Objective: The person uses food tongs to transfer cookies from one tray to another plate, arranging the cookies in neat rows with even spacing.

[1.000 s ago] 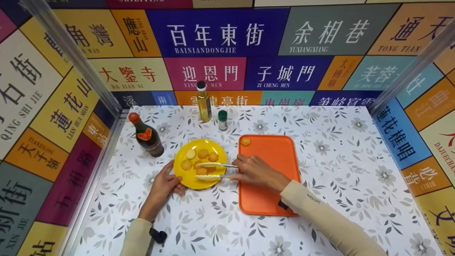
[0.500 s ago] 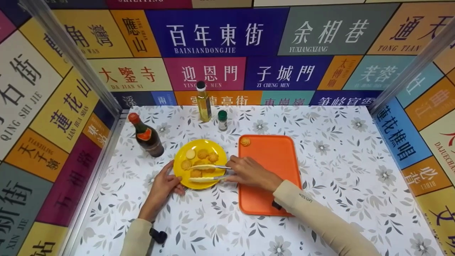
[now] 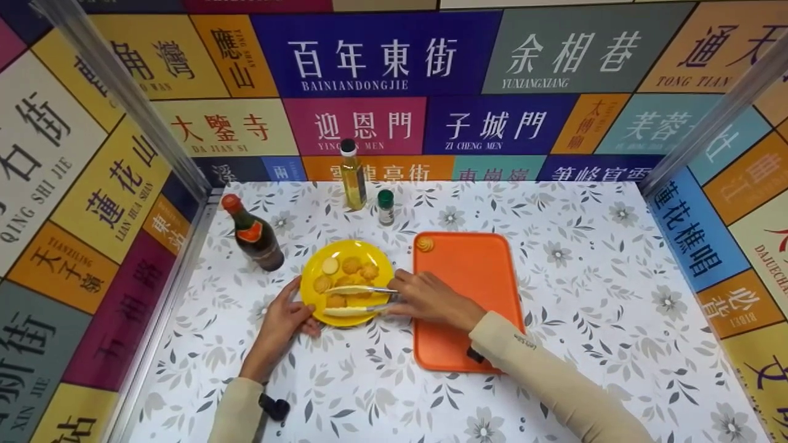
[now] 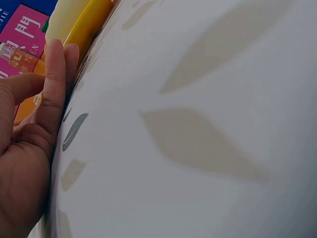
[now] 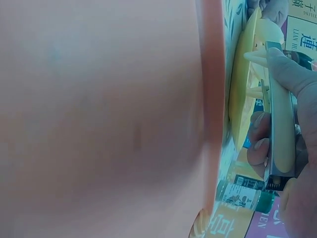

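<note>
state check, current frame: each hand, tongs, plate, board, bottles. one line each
left hand: fingers straight, resting against the plate's edge
right hand: holds the tongs
tongs: arms apart, over the plate
yellow plate: flat on the table, biscuits on it
orange board: flat, one biscuit at its far corner
dark bottle: upright, capped
oil bottle: upright, capped
small jar: upright, capped

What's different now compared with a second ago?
The right hand has slid left with the tongs, pushing their tips further over the yellow plate and its biscuits. The left hand still rests at the plate's edge; the bottles and the orange board have not moved.
</note>
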Tool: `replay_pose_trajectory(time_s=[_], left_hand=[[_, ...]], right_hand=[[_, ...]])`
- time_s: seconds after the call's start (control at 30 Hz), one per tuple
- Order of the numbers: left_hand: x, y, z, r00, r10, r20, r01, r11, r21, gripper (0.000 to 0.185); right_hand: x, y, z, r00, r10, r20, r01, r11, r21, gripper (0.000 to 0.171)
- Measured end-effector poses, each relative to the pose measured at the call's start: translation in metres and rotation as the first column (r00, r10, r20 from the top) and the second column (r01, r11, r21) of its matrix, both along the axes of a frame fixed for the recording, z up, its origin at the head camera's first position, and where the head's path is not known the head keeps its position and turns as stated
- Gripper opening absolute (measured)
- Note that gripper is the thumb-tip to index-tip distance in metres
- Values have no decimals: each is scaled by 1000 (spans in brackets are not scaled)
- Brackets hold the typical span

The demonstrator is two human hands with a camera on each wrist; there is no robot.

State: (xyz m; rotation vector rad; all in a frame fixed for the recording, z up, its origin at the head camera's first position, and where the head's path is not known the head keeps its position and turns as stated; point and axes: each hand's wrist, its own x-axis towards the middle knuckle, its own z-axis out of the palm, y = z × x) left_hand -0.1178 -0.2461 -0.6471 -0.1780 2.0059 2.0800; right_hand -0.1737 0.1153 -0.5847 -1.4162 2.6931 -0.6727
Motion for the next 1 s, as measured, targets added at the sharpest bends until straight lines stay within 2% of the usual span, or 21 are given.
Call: replay_pose_trajectory(time_s=[0.1, 0.37, 0.77, 1.0], left_hand=[[0, 0, 0, 1000, -3, -5, 3, 1000, 3, 77], [0, -2, -1, 1000, -18, 4, 18, 1000, 5, 78], [-1, 0, -1, 1000, 2, 16, -2, 1000, 15, 77], [0, 0, 0, 1000, -1, 9, 1, 1000, 9, 77]], right_hand=[[0, -1, 1, 1000, -3, 16, 3, 1000, -10, 49], [0, -4, 2, 1000, 17, -10, -17, 1000, -11, 50], [-1, -7, 5, 1000, 19, 16, -18, 999, -31, 47], [-6, -14, 12, 995, 16, 94, -18, 1000, 21, 51]])
